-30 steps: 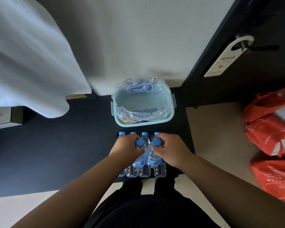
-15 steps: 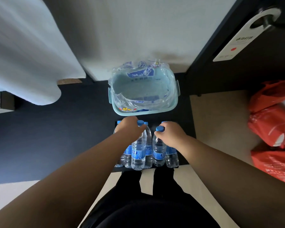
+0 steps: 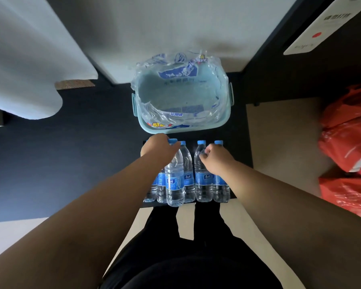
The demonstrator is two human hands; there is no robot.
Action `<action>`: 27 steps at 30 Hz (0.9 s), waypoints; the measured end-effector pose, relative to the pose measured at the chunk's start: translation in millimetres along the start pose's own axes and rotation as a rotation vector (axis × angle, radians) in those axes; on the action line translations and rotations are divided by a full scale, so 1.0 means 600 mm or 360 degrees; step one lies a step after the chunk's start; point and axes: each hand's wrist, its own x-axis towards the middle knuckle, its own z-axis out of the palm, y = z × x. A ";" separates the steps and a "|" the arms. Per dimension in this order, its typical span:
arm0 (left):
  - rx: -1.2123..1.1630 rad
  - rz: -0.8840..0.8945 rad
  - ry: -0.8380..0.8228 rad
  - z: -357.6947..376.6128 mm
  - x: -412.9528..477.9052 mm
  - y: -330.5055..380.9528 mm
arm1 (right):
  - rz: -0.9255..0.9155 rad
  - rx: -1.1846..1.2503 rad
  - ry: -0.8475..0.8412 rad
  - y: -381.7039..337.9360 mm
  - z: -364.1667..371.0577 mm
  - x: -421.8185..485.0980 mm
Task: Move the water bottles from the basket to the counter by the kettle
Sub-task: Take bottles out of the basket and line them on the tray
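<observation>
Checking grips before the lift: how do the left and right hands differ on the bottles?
The left hand covers the top of a front bottle by its blue cap; the right hand curls around a bottle neck below the cap. The left hand reaches nearer the basket than the right. Both hands grip bottles standing upright.

Leftmost water bottles [image 3: 154, 184] mostly hidden behind left forearm; door hanger [image 3: 321, 30] cut off at top edge; red bags [image 3: 350, 142] cropped at right, blurred.
</observation>
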 end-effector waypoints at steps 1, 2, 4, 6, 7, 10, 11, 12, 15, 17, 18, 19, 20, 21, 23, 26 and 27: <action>0.0017 -0.0005 0.0003 0.003 0.005 0.000 | -0.0006 -0.0069 -0.0014 0.002 0.006 -0.003; 0.0030 -0.0012 0.0010 0.007 0.010 0.000 | -0.0012 -0.0129 -0.0021 0.005 0.012 -0.006; 0.0060 -0.0009 0.0014 0.015 0.017 -0.002 | -0.0029 -0.0138 -0.0021 0.015 0.023 -0.012; 0.0044 0.0007 0.0000 0.021 0.020 -0.004 | -0.0053 -0.0128 -0.0023 0.025 0.032 -0.018; 0.0015 0.0015 -0.0010 0.023 0.021 -0.007 | -0.0057 -0.0131 -0.0034 0.031 0.035 -0.022; 0.0042 0.0042 -0.0025 0.027 0.010 -0.020 | -0.0066 -0.0170 -0.0075 0.048 0.042 -0.032; 0.0060 0.0051 -0.0035 0.029 0.002 -0.026 | -0.0074 -0.0203 -0.0083 0.054 0.043 -0.035; 0.0083 0.0070 -0.0049 0.031 -0.007 -0.034 | -0.0081 -0.0233 -0.0087 0.060 0.044 -0.039; 0.0226 0.0221 -0.0128 0.044 -0.033 -0.068 | -0.0099 -0.0329 -0.0081 0.077 0.043 -0.051; 0.0385 0.0289 -0.0158 0.049 -0.048 -0.095 | -0.0102 -0.0361 -0.0076 0.087 0.039 -0.056; 0.0441 0.0279 -0.0171 0.051 -0.055 -0.109 | -0.0093 -0.0363 -0.0076 0.091 0.036 -0.058; 0.0467 0.0261 -0.0187 0.053 -0.062 -0.124 | -0.0083 -0.0362 -0.0077 0.096 0.034 -0.060; 0.0492 0.0230 -0.0207 0.053 -0.068 -0.139 | -0.0076 -0.0364 -0.0079 0.100 0.030 -0.061; 0.0515 0.0200 -0.0221 0.055 -0.070 -0.153 | -0.0071 -0.0372 -0.0082 0.104 0.027 -0.062; 0.0554 0.0130 -0.0258 0.056 -0.071 -0.182 | -0.0059 -0.0394 -0.0080 0.113 0.024 -0.061; 0.0645 0.0107 -0.0270 0.054 -0.067 -0.223 | -0.0029 -0.0441 -0.0058 0.129 0.020 -0.055; 0.0674 0.0106 -0.0271 0.052 -0.064 -0.234 | -0.0019 -0.0458 -0.0051 0.137 0.019 -0.052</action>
